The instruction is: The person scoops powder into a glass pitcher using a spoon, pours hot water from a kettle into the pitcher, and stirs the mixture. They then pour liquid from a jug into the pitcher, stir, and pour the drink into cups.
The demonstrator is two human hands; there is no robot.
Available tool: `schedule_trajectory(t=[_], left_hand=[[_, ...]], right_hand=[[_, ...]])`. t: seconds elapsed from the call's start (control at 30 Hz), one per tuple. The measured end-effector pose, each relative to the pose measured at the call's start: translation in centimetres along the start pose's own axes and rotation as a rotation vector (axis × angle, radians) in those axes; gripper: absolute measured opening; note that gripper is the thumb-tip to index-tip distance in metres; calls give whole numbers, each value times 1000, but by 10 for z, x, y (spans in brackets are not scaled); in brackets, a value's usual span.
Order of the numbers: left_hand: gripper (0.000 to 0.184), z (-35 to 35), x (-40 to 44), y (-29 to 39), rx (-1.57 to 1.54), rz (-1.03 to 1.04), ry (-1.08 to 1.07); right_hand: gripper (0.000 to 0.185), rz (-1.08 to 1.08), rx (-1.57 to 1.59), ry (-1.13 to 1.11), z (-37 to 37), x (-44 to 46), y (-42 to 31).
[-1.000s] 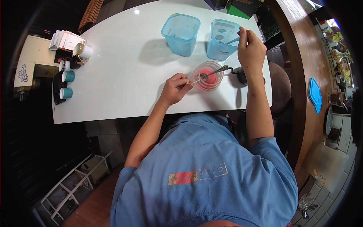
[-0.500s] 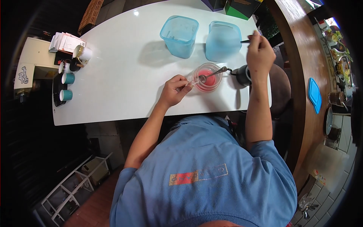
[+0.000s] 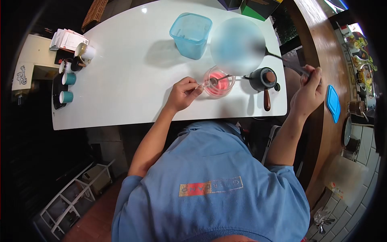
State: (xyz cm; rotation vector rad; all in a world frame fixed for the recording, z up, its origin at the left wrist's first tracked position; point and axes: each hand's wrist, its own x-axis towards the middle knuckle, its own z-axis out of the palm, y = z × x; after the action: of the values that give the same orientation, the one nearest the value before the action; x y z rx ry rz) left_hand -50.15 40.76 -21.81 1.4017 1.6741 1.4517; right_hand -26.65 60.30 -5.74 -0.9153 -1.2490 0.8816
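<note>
My left hand (image 3: 182, 94) pinches the handle of a clear glass cup (image 3: 229, 89) that stands on the table. Pink-red liquid (image 3: 220, 86) lies inside it, and a metal spoon (image 3: 215, 81) rests in the cup. Out past the table's right edge, my right hand (image 3: 308, 94) is closed around the end of a long, thin-handled utensil (image 3: 275, 54). Its far end runs into a round blurred patch, so its head cannot be made out. A translucent blue plastic container (image 3: 190, 44) stands upright beyond the cup. The blurred patch covers a second blue container.
Right of the cup stands a dark grey pot (image 3: 258, 80) with a wooden handle. Cups (image 3: 68, 78) and a tray line the left edge of the white table (image 3: 121, 80). A blue lid (image 3: 333, 103) lies on the wooden counter (image 3: 318, 133) at right.
My right hand has swung right and toward me, away from the second blue container, drawing the utensil along. The dark pot has come into fuller view. My left hand stays on the cup handle.
</note>
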Motion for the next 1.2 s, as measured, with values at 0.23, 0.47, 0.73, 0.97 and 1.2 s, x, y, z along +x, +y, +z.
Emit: schedule_trajectory(t=[0.23, 0.47, 0.73, 0.97, 1.2], left_hand=[[20, 0, -1, -2, -29, -21, -5], [22, 3, -2, -9, -75, 3, 14], [21, 2, -1, -9, -35, 13, 10], [20, 2, 0, -6, 23, -6, 16], [20, 1, 0, -8, 27, -13, 10]], right_hand=[[35, -236, -28, 3, -23, -80, 33], [40, -898, -59, -225, -25, -67, 30], [23, -474, -124, -1, 44, -13, 26], [31, -134, -350, -294, 79, -8, 54], [33, -153, -512, -327, 80, -11, 49]])
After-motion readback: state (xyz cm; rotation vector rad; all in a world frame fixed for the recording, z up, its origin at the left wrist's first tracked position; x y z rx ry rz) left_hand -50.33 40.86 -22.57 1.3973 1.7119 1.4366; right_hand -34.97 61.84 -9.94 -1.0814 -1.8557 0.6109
